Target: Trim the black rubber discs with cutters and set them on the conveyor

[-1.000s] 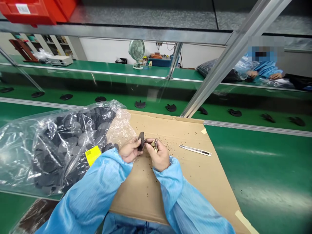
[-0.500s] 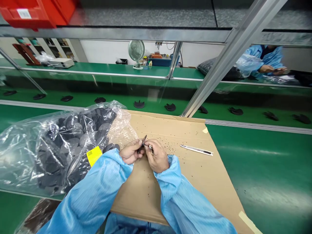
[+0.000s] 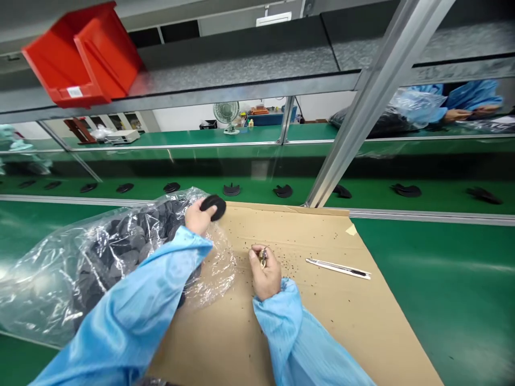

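Observation:
My left hand (image 3: 197, 217) is closed on a round, flat black disc (image 3: 215, 207), lifted over the far end of the clear plastic bag (image 3: 44, 257). Many similar black discs (image 3: 132, 241) fill that bag. Above the cardboard sheet (image 3: 314, 316), my right hand (image 3: 266, 279) has its fingers curled round a small gold-coloured metal tool (image 3: 263, 258); most of it is hidden in the palm. To the right of this hand lies a white utility knife (image 3: 338, 268). Tiny black scraps (image 3: 287, 262) are scattered over the cardboard.
Black pieces (image 3: 283, 191) lie in a row on the green surface behind. A slanted metal post (image 3: 362, 102) rises beyond the cardboard. A red bin (image 3: 88, 59) stands on the overhead shelf. At the back right a co-worker's hands (image 3: 458, 114) show.
My hands have come apart. The left has moved forward with the black disc, while the right stays over the cardboard with the metal tool. The view has tilted upward.

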Demonstrator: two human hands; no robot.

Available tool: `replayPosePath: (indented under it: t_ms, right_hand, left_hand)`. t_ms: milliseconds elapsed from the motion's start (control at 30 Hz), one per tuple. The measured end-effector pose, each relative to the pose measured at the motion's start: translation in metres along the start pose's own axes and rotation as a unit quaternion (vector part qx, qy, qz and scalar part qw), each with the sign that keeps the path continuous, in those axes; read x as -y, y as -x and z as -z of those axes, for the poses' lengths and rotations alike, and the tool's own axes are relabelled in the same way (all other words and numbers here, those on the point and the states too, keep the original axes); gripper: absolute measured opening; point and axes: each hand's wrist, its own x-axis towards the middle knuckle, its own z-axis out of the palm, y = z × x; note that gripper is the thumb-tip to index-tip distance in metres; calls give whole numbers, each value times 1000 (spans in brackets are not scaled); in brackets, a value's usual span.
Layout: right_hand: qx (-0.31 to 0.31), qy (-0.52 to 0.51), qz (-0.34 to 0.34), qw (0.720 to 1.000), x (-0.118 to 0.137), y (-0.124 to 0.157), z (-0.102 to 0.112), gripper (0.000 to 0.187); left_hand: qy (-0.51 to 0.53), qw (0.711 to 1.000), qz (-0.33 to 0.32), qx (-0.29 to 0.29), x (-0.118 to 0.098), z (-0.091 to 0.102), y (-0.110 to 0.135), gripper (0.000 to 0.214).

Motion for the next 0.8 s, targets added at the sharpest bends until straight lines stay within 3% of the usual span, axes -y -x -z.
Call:
replayPosePath:
  t_ms: [100, 167, 267, 367, 533, 700, 800]
  right_hand:
    - [18, -4, 6, 1000, 2, 0, -3, 16]
    - [26, -2, 7, 1000, 3, -1, -4, 15]
    - [25, 1, 6, 1000, 3, -1, -4, 14]
    - [20, -7, 3, 1000, 3, -2, -5, 14]
    - [27, 2, -4, 1000, 1, -2, -4, 14]
    - [38, 10, 5, 999, -1, -2, -4, 14]
    - [39, 7, 5, 999, -4, -2, -5, 15]
  left_hand:
    - [-261, 953, -152, -25, -3, 0, -61, 34]
    - [-369, 916, -156, 12, -1, -8, -90, 45]
    - [-412, 901, -121, 55, 7, -31, -113, 47]
    - [-415, 903, -87, 68, 20, -66, -118, 43]
    - [-401, 914, -3, 57, 39, -111, -118, 57]
    - [-330, 942, 4, 61, 40, -120, -110, 32]
    - [-258, 965, -23, 53, 29, -119, -96, 33]
